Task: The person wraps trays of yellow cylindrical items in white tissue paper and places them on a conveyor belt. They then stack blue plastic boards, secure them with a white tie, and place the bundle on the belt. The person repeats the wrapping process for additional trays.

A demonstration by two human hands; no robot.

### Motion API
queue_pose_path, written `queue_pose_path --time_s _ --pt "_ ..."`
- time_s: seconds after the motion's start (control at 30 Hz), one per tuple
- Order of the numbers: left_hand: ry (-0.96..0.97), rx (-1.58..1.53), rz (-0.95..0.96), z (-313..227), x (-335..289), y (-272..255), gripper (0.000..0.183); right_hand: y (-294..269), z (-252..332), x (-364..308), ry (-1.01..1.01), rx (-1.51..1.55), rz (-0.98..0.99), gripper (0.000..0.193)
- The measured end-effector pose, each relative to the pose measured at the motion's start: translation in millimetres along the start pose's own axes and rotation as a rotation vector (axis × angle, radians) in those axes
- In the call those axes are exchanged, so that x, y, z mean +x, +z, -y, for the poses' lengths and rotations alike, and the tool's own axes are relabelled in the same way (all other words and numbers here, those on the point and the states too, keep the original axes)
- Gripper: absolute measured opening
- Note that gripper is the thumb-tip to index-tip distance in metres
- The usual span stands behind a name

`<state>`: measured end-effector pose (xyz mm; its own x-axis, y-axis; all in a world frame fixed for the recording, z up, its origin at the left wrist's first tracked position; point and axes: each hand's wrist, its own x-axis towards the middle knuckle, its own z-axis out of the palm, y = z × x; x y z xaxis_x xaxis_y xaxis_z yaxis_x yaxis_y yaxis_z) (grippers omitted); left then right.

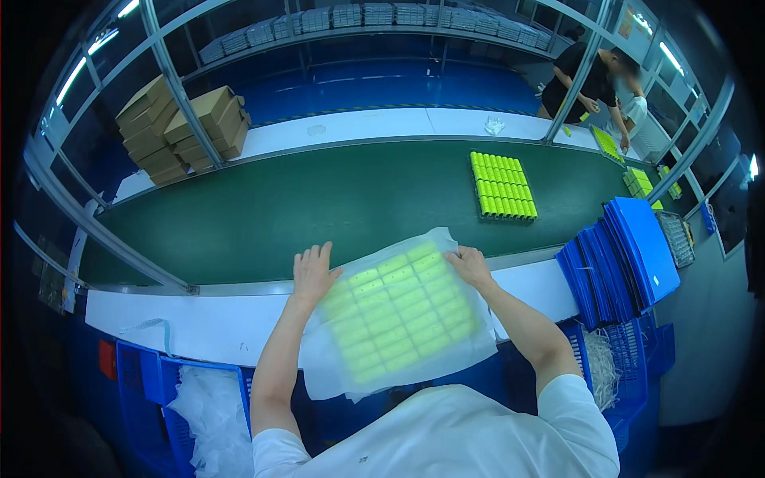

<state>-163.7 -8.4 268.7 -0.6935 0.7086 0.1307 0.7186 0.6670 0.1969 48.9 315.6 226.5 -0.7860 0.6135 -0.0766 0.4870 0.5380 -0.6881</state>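
Left hand (317, 275), fingers spread, at translucent sheet's (331, 384) edge; right hand (470, 265), fingers curled, at opposite edge, both grips unclear; uneven pull could skew sheet over yellow-green cylinders (410, 301).

Boxes (195, 127) left, panels (610, 267) right, sheet (401, 316) between

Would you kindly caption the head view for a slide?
Left hand and right hand at a translucent sheet over yellow-green cylinders beside a green belt.
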Motion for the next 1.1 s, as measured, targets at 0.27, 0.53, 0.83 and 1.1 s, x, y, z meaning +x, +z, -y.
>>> queue_pose_path --time_s 0.27,0.53,0.83,1.1 --pt "0.102 -0.171 -0.05 -98 -81 -8 0.07 -10 -11 10 -0.079 0.026 0.097 0.046" --pt "0.012 0.018 0.064 -111 -85 57 0.08 -27 -67 35 -0.205 0.594 0.303 0.034" --pt "-0.075 0.177 -0.19 -195 -39 27 0.079 -144 -334 190 0.172 -0.1 -0.251 0.036" --pt "-0.318 -0.763 -0.088 -388 97 101 0.063 -109 -350 180 -0.209 -0.243 -0.029 0.014"
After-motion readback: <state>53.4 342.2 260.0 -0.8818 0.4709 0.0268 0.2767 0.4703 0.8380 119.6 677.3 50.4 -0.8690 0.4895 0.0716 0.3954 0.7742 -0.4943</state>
